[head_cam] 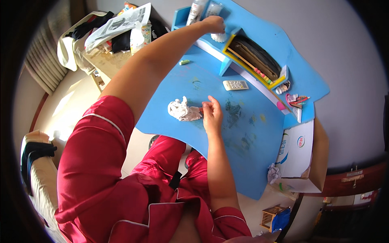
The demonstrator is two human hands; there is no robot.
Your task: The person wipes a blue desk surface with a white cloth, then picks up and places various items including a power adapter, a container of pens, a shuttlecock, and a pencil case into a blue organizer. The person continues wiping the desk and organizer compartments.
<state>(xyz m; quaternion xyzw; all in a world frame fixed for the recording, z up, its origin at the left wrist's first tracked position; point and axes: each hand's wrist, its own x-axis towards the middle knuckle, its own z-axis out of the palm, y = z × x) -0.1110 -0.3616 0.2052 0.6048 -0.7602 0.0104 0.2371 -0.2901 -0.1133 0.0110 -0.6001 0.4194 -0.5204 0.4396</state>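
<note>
My left hand (215, 25) reaches to the blue desk's upper shelf, with its fingers curled over a white fringed object (218, 37) that shows beneath them. Behind that hand stand a white bottle (196, 12) and a clear container (214, 9). Over the desktop (197, 76), my right hand (212, 117) has its fingers slightly bent and apart. Just left of its fingertips lies a crumpled white cloth or tissue (184, 111); whether they touch is hard to tell. A pale remote control (235, 85) and a small green cylinder (184, 62) rest farther back.
A yellow-edged compartment (252, 65) holds a dark pouch (258, 54) and coloured beads (263, 75). Right of it stands a pink pencil holder (288, 98). A cardboard carton (296, 152) is at the desk's right side, with crumpled paper (273, 173) beside it. Newspapers (118, 27) cover a side table.
</note>
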